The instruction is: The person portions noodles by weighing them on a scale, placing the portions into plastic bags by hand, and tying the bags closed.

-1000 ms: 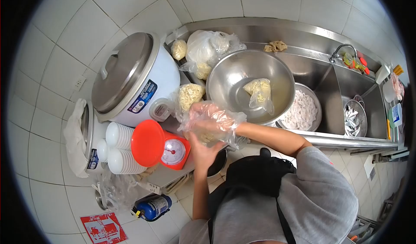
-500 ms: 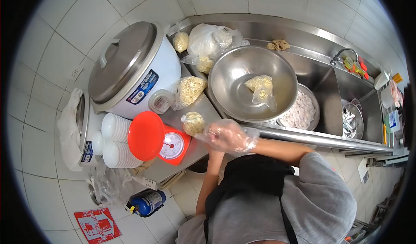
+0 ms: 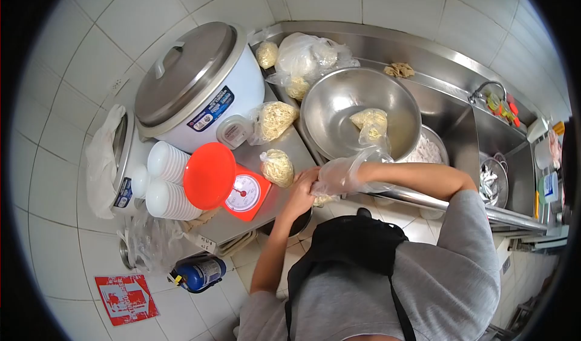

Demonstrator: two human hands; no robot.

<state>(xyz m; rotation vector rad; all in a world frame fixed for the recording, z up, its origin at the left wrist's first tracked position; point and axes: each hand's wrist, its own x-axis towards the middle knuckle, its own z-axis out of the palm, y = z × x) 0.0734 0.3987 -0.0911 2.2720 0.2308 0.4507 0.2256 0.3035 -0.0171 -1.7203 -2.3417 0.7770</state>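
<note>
My left hand (image 3: 303,189), bare, is closed against my right hand at the counter's front edge; what its fingers pinch is hidden. My right hand (image 3: 339,175) wears a clear plastic glove and is closed at the top of a bag of pale shreds (image 3: 325,200), which shows just below it. To the left, a knotted bag of pale yellow shreds (image 3: 278,168) rests on the steel counter (image 3: 295,149) beside an orange scale (image 3: 247,194) with a red pan (image 3: 209,176). Another bag (image 3: 370,124) lies inside the large steel bowl (image 3: 327,108).
A big rice cooker (image 3: 203,89) and stacked white bowls (image 3: 167,186) stand left. More bags (image 3: 273,122) lie behind. On the right are a steel sink (image 3: 445,111), a basin of pale pieces (image 3: 426,151) and a bowl of fish (image 3: 489,177). A fire extinguisher (image 3: 198,274) is below.
My hands have moved right and away from the scale. The knotted bag, hidden under my hands at first, now shows on the counter. Another bag has come into view below my right hand.
</note>
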